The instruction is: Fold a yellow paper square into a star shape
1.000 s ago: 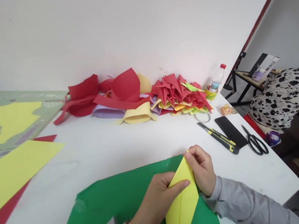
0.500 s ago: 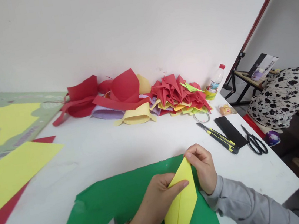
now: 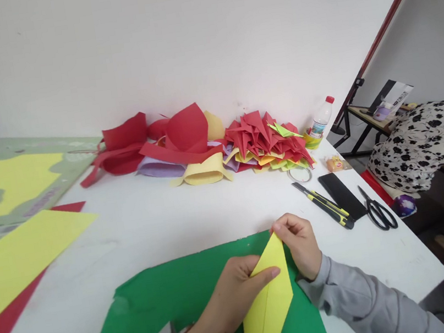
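A yellow folded paper (image 3: 270, 304), long and pointed, lies on a green sheet (image 3: 175, 301) near the table's front edge. My left hand (image 3: 236, 289) is closed on the paper's left side, its forefinger pressed across the fold. My right hand (image 3: 300, 244) pinches the paper's upper tip between thumb and fingers. A watch shows on my left wrist, and a grey sleeve covers my right arm.
Yellow and red sheets (image 3: 19, 258) lie at the left. Folded red, yellow and lilac paper shapes (image 3: 210, 146) are heaped by the wall, beside a bottle (image 3: 320, 118). A utility knife (image 3: 326, 205), black case (image 3: 342, 193) and scissors (image 3: 376, 210) lie right. A seated person (image 3: 427, 144) is beyond.
Both hands and the yellow paper stay almost where they were. My right fingers have shifted slightly at the tip.
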`<move>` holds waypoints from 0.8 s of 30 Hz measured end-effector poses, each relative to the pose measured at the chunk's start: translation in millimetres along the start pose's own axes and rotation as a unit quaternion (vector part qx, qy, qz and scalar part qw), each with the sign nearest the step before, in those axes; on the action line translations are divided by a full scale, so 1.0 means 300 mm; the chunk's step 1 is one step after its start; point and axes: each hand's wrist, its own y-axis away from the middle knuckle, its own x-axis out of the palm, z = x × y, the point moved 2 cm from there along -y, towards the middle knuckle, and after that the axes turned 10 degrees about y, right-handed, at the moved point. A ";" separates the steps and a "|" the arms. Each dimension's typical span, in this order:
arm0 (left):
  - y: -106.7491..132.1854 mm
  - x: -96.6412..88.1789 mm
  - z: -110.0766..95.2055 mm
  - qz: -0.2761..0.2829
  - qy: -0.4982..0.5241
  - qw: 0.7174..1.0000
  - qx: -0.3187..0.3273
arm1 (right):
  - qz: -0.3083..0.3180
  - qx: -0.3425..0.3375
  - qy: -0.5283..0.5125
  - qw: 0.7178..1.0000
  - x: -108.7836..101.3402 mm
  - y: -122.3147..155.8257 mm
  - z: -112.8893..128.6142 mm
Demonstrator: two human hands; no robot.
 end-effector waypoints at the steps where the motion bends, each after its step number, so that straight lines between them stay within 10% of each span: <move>1: 0.001 0.001 -0.001 0.004 -0.001 1.000 0.000 | -0.007 0.001 0.006 1.000 0.000 0.001 0.001; 15: -0.004 0.001 -0.015 0.018 0.001 1.000 0.008 | -0.084 -0.080 0.144 0.983 -0.005 0.006 0.002; 24: 0.005 -0.013 -0.001 0.009 0.119 0.992 -0.028 | 0.036 -0.061 0.151 0.986 -0.003 -0.011 -0.026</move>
